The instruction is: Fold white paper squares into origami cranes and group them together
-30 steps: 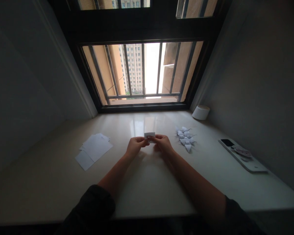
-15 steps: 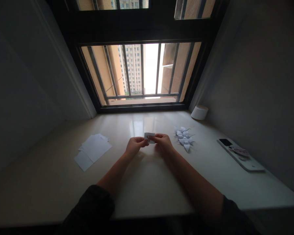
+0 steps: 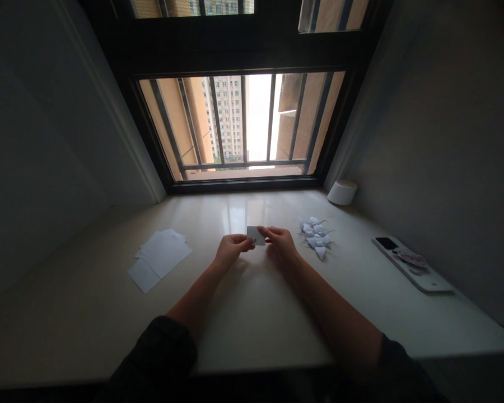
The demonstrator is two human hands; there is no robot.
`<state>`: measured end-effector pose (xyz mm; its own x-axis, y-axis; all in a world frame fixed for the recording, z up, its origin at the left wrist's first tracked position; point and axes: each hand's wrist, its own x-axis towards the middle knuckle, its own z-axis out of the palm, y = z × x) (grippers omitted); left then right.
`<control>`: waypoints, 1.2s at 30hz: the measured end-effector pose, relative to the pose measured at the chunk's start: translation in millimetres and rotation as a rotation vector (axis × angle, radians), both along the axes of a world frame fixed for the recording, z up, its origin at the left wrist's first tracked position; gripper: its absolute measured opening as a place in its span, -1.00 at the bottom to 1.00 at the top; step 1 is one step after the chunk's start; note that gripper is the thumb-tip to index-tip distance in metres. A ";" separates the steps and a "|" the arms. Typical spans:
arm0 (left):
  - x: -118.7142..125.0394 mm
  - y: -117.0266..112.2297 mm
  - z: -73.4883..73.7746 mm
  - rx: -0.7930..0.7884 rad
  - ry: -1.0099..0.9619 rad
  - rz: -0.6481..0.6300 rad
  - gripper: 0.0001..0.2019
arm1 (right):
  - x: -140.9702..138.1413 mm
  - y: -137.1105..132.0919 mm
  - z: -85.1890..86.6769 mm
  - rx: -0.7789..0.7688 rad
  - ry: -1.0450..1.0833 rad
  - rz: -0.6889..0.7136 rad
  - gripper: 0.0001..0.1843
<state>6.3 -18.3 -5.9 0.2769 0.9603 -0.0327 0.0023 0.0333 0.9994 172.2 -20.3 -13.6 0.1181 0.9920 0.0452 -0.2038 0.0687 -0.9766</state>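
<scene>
A small folded piece of white paper (image 3: 255,234) is held just above the pale stone sill (image 3: 252,313), in the middle of the view. My left hand (image 3: 231,249) pinches its left lower edge with thumb and fingers closed. From the right, my right hand (image 3: 280,244) pinches the same piece. The two hands almost touch each other. A loose stack of white paper sheets (image 3: 159,257) lies to the left of my left hand. To the right of my right hand sits a small heap of folded white paper figures (image 3: 316,236).
A white round container (image 3: 342,192) stands at the back right corner by the barred window (image 3: 243,126). A white flat device with a dark phone and some small things on it (image 3: 409,262) lies along the right wall. Grey walls close both sides.
The small paper has turned in my fingers and now shows a larger, flatter face. Both hands stayed in the same place.
</scene>
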 end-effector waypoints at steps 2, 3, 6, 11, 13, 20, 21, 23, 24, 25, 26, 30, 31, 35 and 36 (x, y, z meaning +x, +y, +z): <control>0.0 0.3 -0.4 -0.010 -0.004 0.003 -0.65 | -0.4 -0.3 0.7 -0.014 0.012 -0.041 -0.68; 0.0 0.5 -0.8 -0.015 -0.006 0.003 -0.65 | -0.5 -0.3 0.8 -0.020 0.017 -0.059 -0.68; 0.2 1.7 -2.2 -0.035 -0.007 0.002 -0.62 | -1.0 0.7 -0.8 -0.023 0.023 -0.094 -0.68; 2.2 2.6 -3.9 -0.061 -0.006 -0.007 -0.60 | -4.9 3.5 -8.8 0.043 -0.013 -0.169 -0.64; 3.1 2.1 -3.7 -0.065 -0.005 -0.016 -0.60 | -7.4 2.6 -10.2 0.079 -0.068 -0.224 -0.62; 0.6 -4.1 2.4 0.052 0.180 -0.039 -0.64 | -9.6 -12.1 5.7 0.320 -0.534 -0.374 -0.64; 0.2 -5.2 3.5 0.077 0.212 -0.037 -0.65 | -8.7 -12.8 7.7 0.328 -0.548 -0.388 -0.64; 0.0 -6.7 4.8 0.086 0.221 -0.033 -0.66 | -6.6 -11.7 9.5 0.310 -0.529 -0.384 -0.63; 0.3 -7.0 5.1 0.071 0.199 -0.031 -0.66 | -5.5 -10.1 9.6 0.287 -0.492 -0.369 -0.63; 0.7 -6.9 5.0 0.053 0.163 -0.025 -0.66 | -4.4 -8.2 9.3 0.260 -0.441 -0.343 -0.62; 1.1 -6.5 4.8 0.039 0.122 -0.015 -0.66 | -3.6 -6.2 8.8 0.230 -0.372 -0.317 -0.61; 2.5 -4.0 4.0 0.025 -0.038 0.099 -0.64 | -4.2 -2.4 6.2 0.132 -0.182 -0.164 -0.55; 2.7 -3.7 4.1 0.027 -0.069 0.130 -0.64 | -5.5 -2.7 5.5 0.112 -0.174 -0.112 -0.56; 3.4 -4.5 4.8 0.061 -0.113 0.177 -0.64 | -13.1 -6.4 3.4 0.061 -0.159 0.002 -0.64; 3.6 -5.1 5.1 0.068 -0.106 0.171 -0.64 | -14.7 -7.4 3.3 0.056 -0.145 0.007 -0.66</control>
